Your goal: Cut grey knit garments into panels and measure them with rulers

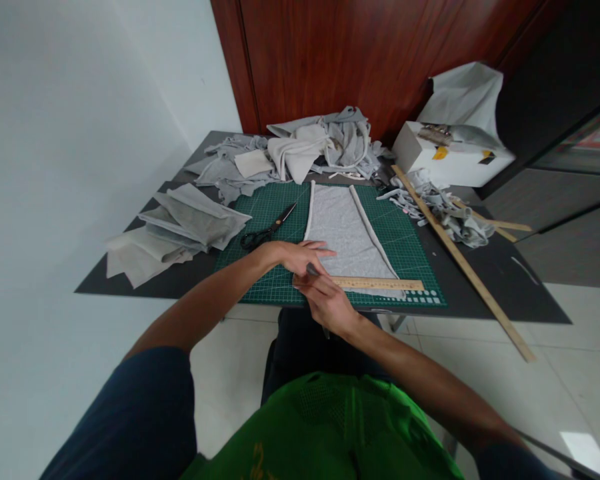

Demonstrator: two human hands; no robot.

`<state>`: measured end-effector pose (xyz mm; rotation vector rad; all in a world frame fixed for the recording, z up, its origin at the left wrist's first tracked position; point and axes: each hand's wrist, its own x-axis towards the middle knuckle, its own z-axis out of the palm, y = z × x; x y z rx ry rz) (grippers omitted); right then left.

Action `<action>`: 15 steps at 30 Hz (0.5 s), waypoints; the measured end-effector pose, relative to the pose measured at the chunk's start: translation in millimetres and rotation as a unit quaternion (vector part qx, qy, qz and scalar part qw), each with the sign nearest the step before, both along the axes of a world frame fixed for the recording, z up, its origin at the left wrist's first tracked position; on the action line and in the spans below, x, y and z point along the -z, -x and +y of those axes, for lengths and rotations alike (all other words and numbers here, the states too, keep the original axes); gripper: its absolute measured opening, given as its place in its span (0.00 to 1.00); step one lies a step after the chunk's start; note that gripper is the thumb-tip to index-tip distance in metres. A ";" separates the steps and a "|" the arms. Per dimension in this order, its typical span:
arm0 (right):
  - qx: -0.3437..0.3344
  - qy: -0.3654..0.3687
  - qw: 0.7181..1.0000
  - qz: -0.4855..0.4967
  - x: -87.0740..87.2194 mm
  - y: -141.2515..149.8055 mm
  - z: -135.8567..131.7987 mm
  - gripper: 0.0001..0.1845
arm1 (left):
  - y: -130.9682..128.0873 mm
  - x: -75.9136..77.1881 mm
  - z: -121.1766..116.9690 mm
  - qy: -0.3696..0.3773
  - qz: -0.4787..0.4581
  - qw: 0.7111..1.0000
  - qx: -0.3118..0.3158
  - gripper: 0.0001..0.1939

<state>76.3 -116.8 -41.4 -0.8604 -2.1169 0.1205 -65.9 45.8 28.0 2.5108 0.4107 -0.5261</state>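
A piece of light grey fabric point(343, 223) with rolled side edges lies on the green cutting mat point(405, 247). Across its near end runs a wooden ruler point(380, 283). My left hand point(305, 257) lies over the fabric's near left corner and the ruler's left end, fingers stretched out. Just below it, my right hand point(330, 303) is closed at the ruler's left end; a slim grey thing shows by its fingertips, its kind unclear. Black-handled scissors point(267, 230) rest on the mat left of the fabric.
Grey fabric pieces point(190, 217) are stacked at left, with a heap of cloth point(320, 143) behind the mat. A long wooden strip point(460, 260) crosses the right side and overhangs the table's front edge. Scraps point(460, 223) and a white box point(455, 153) are at right.
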 end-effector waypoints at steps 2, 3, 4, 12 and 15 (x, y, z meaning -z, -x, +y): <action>0.000 0.002 1.000 0.006 2.1 2.1 1.4 0.22 | 0.3 0.9 -0.1 -0.001 -0.003 1.000 0.001 0.42; 0.000 0.003 1.000 0.009 2.6 2.9 1.9 0.22 | 0.4 1.3 -0.1 -0.002 -0.005 1.000 0.002 0.42; -0.001 0.003 1.000 0.012 2.7 3.7 2.3 0.21 | 0.6 1.5 -0.2 -0.004 -0.007 1.000 0.002 0.42; -0.004 -0.010 1.000 0.010 1.6 9.4 8.1 0.18 | 2.0 4.7 1.4 -0.010 -0.027 1.000 0.002 0.41; -0.009 0.005 1.000 -0.001 0.5 6.9 8.3 0.18 | 2.1 5.8 1.9 -0.010 -0.029 1.000 0.004 0.41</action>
